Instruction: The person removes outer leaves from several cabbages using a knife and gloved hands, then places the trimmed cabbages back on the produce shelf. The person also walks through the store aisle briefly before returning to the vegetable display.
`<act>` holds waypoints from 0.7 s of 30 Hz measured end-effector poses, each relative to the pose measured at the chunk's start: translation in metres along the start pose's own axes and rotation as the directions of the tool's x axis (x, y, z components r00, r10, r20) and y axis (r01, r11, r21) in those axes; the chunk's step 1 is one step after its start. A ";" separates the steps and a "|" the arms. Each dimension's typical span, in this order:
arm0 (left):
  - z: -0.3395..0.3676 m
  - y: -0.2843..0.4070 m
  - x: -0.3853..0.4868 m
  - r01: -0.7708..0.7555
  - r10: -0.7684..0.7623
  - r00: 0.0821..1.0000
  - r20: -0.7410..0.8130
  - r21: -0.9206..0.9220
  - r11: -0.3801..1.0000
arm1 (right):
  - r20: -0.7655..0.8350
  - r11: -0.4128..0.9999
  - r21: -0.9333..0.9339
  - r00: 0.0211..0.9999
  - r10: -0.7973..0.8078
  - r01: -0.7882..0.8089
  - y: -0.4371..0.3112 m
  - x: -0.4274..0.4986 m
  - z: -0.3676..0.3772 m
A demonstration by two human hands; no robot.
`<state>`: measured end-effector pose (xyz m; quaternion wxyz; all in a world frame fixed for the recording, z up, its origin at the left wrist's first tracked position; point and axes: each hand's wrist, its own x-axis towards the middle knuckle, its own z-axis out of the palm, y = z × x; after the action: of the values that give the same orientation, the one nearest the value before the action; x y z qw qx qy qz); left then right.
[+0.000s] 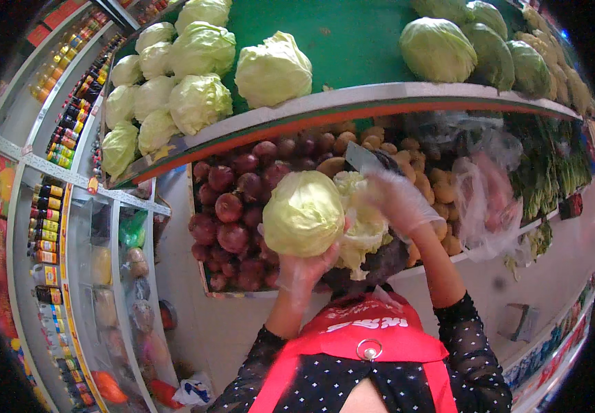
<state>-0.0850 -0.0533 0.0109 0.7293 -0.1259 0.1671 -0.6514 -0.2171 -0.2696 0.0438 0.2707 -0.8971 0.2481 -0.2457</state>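
My left hand (305,266), in a clear plastic glove, holds a pale green cabbage head (303,213) from below. To its right is my gloved right hand (398,199), blurred, with the broad metal blade of a knife (361,157) showing past its fingers; the handle is hidden. Loose outer leaves (362,245) lie between and below the hands, over a dark container or bag whose kind I cannot tell.
Red onions (233,237) and potatoes (444,191) fill the lower bin. Above, a green shelf with a metal edge (380,92) bears several cabbages (273,69). Plastic bags (488,196) hang at the right. Bottle shelves stand left.
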 end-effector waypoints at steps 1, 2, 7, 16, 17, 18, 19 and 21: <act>0.000 0.000 0.000 -0.025 0.023 0.999 0.031 0.058 0.998 | 0.069 0.993 -0.111 0.997 -0.024 0.031 0.000 -0.006 0.000; 0.001 0.000 0.000 -0.049 0.041 0.997 0.067 0.119 0.992 | 0.188 0.969 -0.246 0.982 0.023 0.024 -0.003 -0.010 -0.003; 0.009 -0.002 0.004 -0.217 0.196 0.976 0.099 0.297 0.930 | 0.009 0.969 0.217 0.992 -0.127 0.122 -0.041 0.015 -0.047; 0.093 -0.044 0.010 -0.560 0.340 0.800 0.495 0.819 0.125 | -0.017 0.663 0.742 0.992 -0.127 0.097 -0.103 0.013 -0.027; 0.103 -0.050 0.013 -0.585 0.346 0.775 0.529 0.807 0.075 | -0.087 0.537 0.836 0.994 -0.067 0.110 -0.103 0.019 -0.025; 0.118 -0.046 0.012 -0.540 0.289 0.802 0.522 0.842 -0.023 | -0.150 0.489 0.855 0.985 -0.080 0.170 -0.101 0.028 -0.029; 0.131 -0.041 0.011 -0.530 0.266 0.799 0.539 0.841 -0.110 | -0.207 0.393 0.894 0.977 -0.059 0.213 -0.099 0.039 -0.036; 0.149 -0.030 0.022 -0.615 0.290 0.740 0.606 0.785 -0.072 | 0.072 0.093 0.993 0.996 -0.059 -0.066 -0.095 0.070 -0.059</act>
<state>-0.0497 -0.0839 0.1574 0.8111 0.3645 -0.3598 -0.2825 -0.1689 -0.2621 0.1663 0.8161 -0.4903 0.0070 -0.3059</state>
